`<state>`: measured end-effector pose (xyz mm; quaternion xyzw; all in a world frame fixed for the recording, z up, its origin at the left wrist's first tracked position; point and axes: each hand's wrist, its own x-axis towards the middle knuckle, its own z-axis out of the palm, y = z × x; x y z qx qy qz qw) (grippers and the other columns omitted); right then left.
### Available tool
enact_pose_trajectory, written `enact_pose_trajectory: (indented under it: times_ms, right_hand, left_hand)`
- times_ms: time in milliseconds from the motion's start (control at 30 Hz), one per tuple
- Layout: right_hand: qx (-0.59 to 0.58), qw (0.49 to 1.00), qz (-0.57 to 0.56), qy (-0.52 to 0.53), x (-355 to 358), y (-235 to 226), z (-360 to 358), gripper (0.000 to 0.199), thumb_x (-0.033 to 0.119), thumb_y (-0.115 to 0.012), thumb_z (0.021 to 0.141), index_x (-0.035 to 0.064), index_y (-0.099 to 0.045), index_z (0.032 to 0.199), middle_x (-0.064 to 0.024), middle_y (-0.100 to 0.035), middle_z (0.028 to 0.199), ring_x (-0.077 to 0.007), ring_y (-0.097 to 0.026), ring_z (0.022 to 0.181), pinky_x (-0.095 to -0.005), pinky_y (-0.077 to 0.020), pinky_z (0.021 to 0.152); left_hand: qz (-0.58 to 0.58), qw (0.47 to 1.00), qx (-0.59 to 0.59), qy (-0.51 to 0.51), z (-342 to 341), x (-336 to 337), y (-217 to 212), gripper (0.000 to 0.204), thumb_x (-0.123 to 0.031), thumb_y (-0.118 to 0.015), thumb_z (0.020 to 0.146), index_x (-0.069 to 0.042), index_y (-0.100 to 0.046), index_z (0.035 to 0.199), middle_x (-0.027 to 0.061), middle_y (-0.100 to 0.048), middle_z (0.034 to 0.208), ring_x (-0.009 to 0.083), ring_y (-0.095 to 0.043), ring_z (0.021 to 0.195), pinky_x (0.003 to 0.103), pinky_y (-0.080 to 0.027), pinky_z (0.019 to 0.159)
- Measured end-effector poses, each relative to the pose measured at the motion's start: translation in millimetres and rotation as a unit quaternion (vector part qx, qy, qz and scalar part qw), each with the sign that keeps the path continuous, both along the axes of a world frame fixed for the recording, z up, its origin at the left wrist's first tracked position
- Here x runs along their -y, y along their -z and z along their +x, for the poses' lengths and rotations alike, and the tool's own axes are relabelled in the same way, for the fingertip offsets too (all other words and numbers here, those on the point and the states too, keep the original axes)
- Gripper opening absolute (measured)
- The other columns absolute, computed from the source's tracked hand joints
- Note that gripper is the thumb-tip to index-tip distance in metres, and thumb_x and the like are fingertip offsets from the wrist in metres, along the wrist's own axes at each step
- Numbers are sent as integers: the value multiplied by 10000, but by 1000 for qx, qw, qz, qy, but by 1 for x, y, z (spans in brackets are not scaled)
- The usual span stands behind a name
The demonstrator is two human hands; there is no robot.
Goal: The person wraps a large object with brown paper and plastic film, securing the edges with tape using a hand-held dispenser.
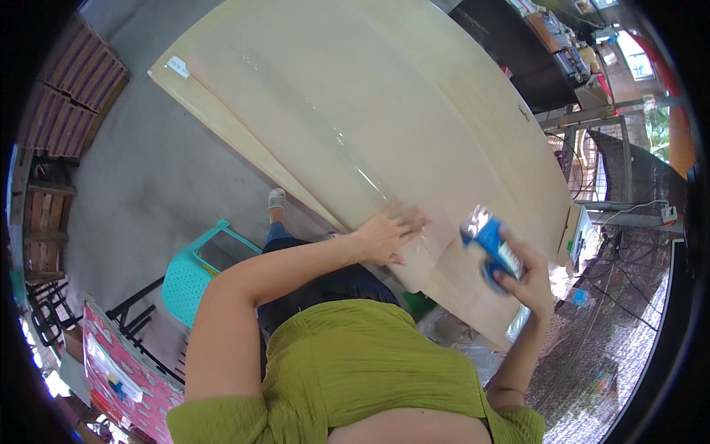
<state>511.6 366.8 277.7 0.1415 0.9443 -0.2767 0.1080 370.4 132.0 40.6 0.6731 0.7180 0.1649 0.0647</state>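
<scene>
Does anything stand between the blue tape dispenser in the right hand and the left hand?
Nothing visible does: between the blue tape dispenser in the right hand and the left hand, only the flat, pale sheet shows.

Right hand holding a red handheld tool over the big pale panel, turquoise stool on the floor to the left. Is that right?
Not quite: the head view shows that the handheld tool in the right hand is blue, not red. The rest stands.
</scene>
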Motion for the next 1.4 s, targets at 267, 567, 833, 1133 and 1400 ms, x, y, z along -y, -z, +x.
enact_pose_trajectory:
  times_ms: [267, 567, 833, 1133, 1400]
  right_hand:
    - [-377, 924, -56, -22, 108, 132, -151, 702, 120, -799, 702, 179, -611, 1376, -132, -619, 818, -222, -605, 672, -354, -503, 630]
    - [-390, 919, -40, -41, 160, 195, -213, 791, 83, -736, 609, 216, -611, 1379, -102, -491, 743, -260, -503, 579, -373, -457, 527]
    - [-424, 903, -22, -71, 215, 200, -322, 823, 101, -738, 623, 256, -572, 1415, -99, -486, 764, -265, -529, 590, -378, -474, 516]
    - [-447, 885, -58, -122, 280, 205, -447, 849, 111, -706, 630, 286, -533, 1443, -111, -501, 802, -299, -552, 610, -393, -486, 523]
    - [-475, 868, -26, -144, 337, 210, -534, 764, 216, -745, 714, 269, -525, 1444, -130, -524, 823, -314, -567, 626, -413, -492, 545]
  left_hand:
    - [-14, 993, 93, 67, -4, -11, 4, 767, -559, -574, 883, -37, -467, 1436, 144, -425, 1514, 314, -319, 1441, 530, -204, 1194]
    - [91, 973, 187, 96, -3, 17, 6, 490, -446, -649, 860, -85, -672, 1191, 154, -591, 1336, 348, -509, 1276, 539, -319, 1111]
    - [260, 583, 418, -647, -185, 170, -4, 312, -246, -642, 927, 14, -641, 1100, 177, -691, 959, 332, -669, 946, 409, -523, 847]
    - [316, 543, 191, -754, -316, 186, 47, 769, -209, -578, 964, 33, -137, 1545, 290, -278, 1543, 423, -296, 1425, 502, -249, 1163]
    - [314, 547, 201, -749, -313, 189, 44, 757, -218, -553, 978, 62, -124, 1535, 306, -265, 1551, 448, -300, 1425, 481, -243, 1179]
